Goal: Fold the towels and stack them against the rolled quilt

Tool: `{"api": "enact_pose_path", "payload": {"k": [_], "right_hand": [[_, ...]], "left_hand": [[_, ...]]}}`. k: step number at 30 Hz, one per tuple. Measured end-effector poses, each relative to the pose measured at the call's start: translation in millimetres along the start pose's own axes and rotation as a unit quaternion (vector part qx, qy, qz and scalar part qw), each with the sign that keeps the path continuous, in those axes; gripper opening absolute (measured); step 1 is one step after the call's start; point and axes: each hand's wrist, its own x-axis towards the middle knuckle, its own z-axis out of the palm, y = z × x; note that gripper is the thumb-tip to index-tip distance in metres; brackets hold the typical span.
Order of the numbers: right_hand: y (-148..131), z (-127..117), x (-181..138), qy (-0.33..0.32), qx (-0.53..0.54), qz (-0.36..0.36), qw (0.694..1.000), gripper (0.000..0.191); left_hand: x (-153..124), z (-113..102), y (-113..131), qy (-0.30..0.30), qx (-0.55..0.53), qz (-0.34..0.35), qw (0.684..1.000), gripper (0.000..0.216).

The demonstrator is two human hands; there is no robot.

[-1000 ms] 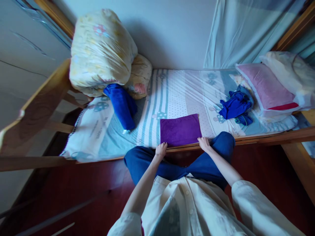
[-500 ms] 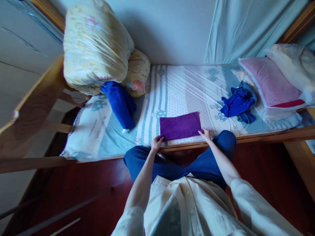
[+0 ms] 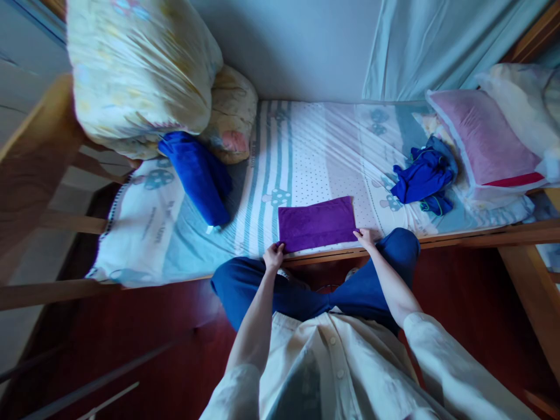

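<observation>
A purple towel, folded into a flat rectangle, lies on the bed's near edge. My left hand pinches its near left corner. At the near right corner, my right hand has thumb and fingers closed on the cloth. The towel's far edge rests on the patterned bed sheet, slanting up a little to the right.
A rolled blue cloth lies to the left, below a big bundled quilt. On the right are crumpled blue clothes and a pink pillow. A wooden bed rail runs along the front.
The view has shifted, so the quilt and rolled blue cloth appear further left and larger. Both hands keep hold of the towel's near corners, and the towel looks almost the same.
</observation>
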Motion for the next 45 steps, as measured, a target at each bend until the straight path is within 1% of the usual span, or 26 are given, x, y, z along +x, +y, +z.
{"api": "enact_pose_path", "payload": {"k": [6, 10, 15, 22, 29, 33, 36, 38, 39, 41, 43, 45], "right_hand": [[5, 2, 3, -0.002, -0.017, 0.010, 1.000, 0.039], [6, 4, 4, 0.005, -0.026, 0.015, 1.000, 0.039], [4, 5, 4, 0.008, -0.028, 0.019, 0.999, 0.036], [0, 2, 0, 0.003, -0.026, 0.017, 1.000, 0.036], [1, 4, 0, 0.012, -0.036, 0.009, 0.999, 0.037], [-1, 4, 2, 0.004, -0.058, 0.013, 0.998, 0.032], [-7, -1, 0, -0.002, -0.063, 0.010, 0.998, 0.022], [-11, -7, -6, 0.004, -0.073, -0.001, 0.997, 0.016], [-14, -10, -10, 0.014, -0.090, -0.014, 0.996, 0.019], [-21, -13, -20, 0.047, -0.147, -0.054, 0.987, 0.030], [-31, -12, -31, 0.064, -0.212, -0.106, 0.969, 0.038], [-42, -6, -40, 0.041, -0.260, -0.155, 0.952, 0.044]], "left_hand": [[2, -2, -5, -0.005, 0.000, -0.024, 1.000, 0.033], [4, 0, -9, -0.004, -0.013, -0.031, 0.999, 0.033], [5, 2, -11, -0.003, -0.024, -0.031, 0.999, 0.032], [7, 1, -9, -0.009, -0.007, -0.036, 0.999, 0.029], [8, 4, -12, -0.002, -0.011, -0.029, 1.000, 0.034], [10, 4, -8, -0.002, -0.005, -0.037, 0.999, 0.029], [7, 0, -6, 0.004, -0.011, -0.034, 0.999, 0.024], [1, -6, -9, 0.013, -0.015, 0.000, 1.000, 0.026], [-2, -10, -12, 0.021, -0.009, 0.031, 0.999, 0.029], [-11, -16, -17, 0.040, 0.023, 0.114, 0.992, 0.035], [-19, -19, -19, 0.041, 0.067, 0.201, 0.976, 0.041], [-25, -15, -14, 0.016, 0.100, 0.274, 0.956, 0.047]]}}
